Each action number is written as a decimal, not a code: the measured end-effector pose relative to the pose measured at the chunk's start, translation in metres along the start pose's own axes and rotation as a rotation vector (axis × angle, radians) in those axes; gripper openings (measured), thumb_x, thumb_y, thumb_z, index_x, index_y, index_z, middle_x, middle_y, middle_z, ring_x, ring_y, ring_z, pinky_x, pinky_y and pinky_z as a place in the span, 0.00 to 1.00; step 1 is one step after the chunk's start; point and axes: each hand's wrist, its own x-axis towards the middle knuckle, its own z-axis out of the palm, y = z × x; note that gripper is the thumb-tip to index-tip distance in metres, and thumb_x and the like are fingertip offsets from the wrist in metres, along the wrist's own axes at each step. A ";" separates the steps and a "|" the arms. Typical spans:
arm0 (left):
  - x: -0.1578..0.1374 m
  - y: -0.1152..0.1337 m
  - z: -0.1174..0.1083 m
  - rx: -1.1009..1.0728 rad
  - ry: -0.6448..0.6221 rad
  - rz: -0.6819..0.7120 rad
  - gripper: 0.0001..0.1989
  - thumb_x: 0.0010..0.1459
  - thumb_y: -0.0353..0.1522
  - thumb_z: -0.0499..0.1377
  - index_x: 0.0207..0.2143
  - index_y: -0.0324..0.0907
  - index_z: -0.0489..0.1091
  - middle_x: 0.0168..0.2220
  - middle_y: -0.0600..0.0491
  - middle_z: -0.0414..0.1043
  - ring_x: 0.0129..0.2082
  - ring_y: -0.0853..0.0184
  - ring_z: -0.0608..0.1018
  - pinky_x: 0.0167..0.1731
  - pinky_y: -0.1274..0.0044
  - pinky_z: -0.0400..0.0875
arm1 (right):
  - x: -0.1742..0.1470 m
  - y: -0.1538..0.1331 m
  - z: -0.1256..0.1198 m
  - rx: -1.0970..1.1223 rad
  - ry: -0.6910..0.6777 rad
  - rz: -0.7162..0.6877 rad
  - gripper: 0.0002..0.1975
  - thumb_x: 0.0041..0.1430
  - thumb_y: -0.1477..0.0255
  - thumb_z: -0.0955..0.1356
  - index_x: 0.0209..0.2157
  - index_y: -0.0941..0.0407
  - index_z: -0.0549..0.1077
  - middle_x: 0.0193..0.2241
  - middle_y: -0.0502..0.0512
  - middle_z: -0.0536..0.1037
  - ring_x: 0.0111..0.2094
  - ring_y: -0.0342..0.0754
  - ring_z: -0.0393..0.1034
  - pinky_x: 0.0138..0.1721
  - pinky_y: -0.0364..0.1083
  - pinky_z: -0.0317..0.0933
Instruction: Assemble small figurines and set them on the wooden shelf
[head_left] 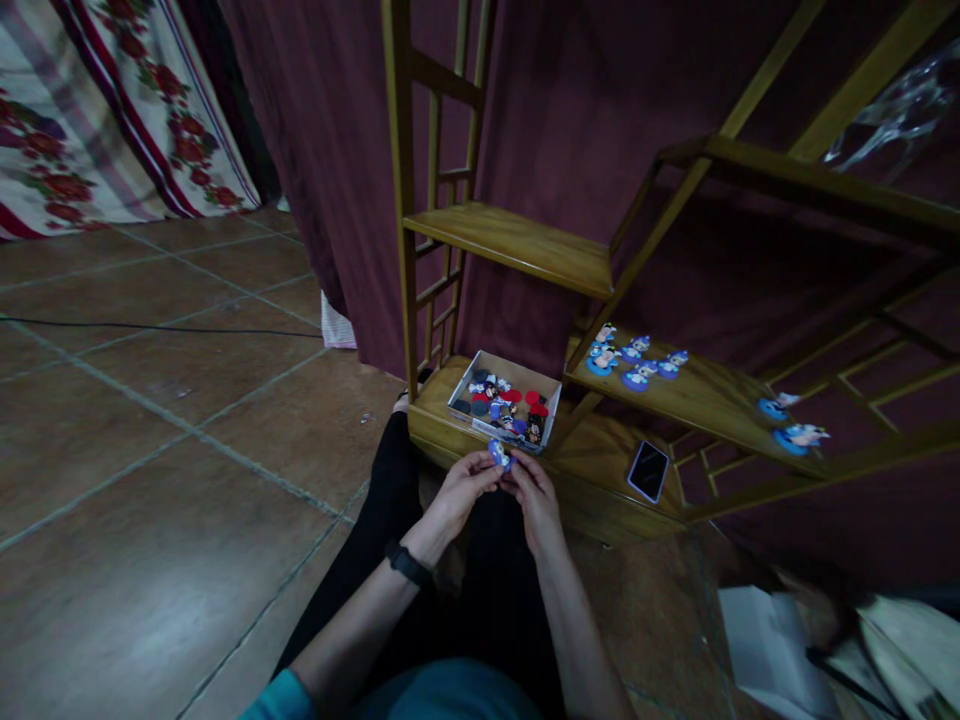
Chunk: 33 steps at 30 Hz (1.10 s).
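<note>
The left hand and right hand pinch a small purple figurine near the box, fingertips closed around its edges, partly hiding it; its details blur. Pieces inside overlap, and clear plastic is cut off at upper right.

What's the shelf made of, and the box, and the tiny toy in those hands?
Shelf: looks like wood with a varnish sheen; brown streaks resemble grain.
Box: probably cardboard, matte, judging by its thin, pale walls.
Toy: perhaps plastic, seemingly smooth, with an evenly purple base, though it's too small to tell.
</note>
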 end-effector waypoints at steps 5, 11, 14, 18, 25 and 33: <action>-0.003 0.001 0.001 -0.056 -0.038 -0.027 0.17 0.44 0.35 0.66 0.38 0.38 0.72 0.32 0.50 0.73 0.29 0.73 0.73 0.31 0.80 0.65 | 0.001 0.001 -0.001 -0.004 0.010 0.003 0.18 0.47 0.62 0.70 0.41 0.52 0.73 0.36 0.52 0.77 0.33 0.45 0.70 0.39 0.48 0.65; -0.004 0.005 0.003 -0.098 -0.031 -0.059 0.15 0.44 0.33 0.66 0.37 0.38 0.72 0.30 0.52 0.73 0.27 0.75 0.73 0.30 0.81 0.65 | -0.001 0.001 0.000 -0.039 -0.007 -0.039 0.18 0.49 0.62 0.69 0.42 0.52 0.73 0.39 0.53 0.76 0.35 0.46 0.70 0.40 0.48 0.65; -0.004 0.006 0.004 -0.141 -0.025 -0.058 0.14 0.45 0.33 0.66 0.35 0.38 0.72 0.30 0.52 0.73 0.27 0.75 0.73 0.31 0.82 0.66 | -0.002 0.000 0.000 -0.048 -0.037 -0.064 0.18 0.49 0.62 0.69 0.43 0.52 0.72 0.42 0.53 0.75 0.38 0.47 0.69 0.42 0.49 0.65; -0.002 0.004 0.003 -0.164 -0.020 -0.089 0.12 0.47 0.35 0.64 0.33 0.36 0.72 0.26 0.52 0.73 0.25 0.75 0.73 0.30 0.82 0.67 | 0.000 0.001 0.000 -0.080 -0.026 -0.084 0.17 0.49 0.62 0.69 0.41 0.53 0.73 0.39 0.53 0.76 0.36 0.47 0.69 0.39 0.48 0.64; -0.001 0.003 0.002 -0.089 -0.007 -0.163 0.17 0.47 0.42 0.63 0.31 0.35 0.70 0.24 0.50 0.73 0.23 0.74 0.74 0.25 0.83 0.66 | 0.000 0.002 -0.002 -0.107 -0.025 -0.116 0.13 0.50 0.62 0.68 0.36 0.54 0.73 0.29 0.49 0.74 0.28 0.42 0.66 0.34 0.43 0.62; -0.004 0.001 -0.001 -0.030 0.017 -0.132 0.19 0.47 0.45 0.61 0.29 0.36 0.70 0.27 0.50 0.72 0.23 0.74 0.73 0.23 0.83 0.64 | 0.002 -0.001 -0.004 0.162 -0.037 0.039 0.10 0.46 0.66 0.72 0.28 0.56 0.73 0.22 0.47 0.71 0.23 0.38 0.63 0.27 0.39 0.60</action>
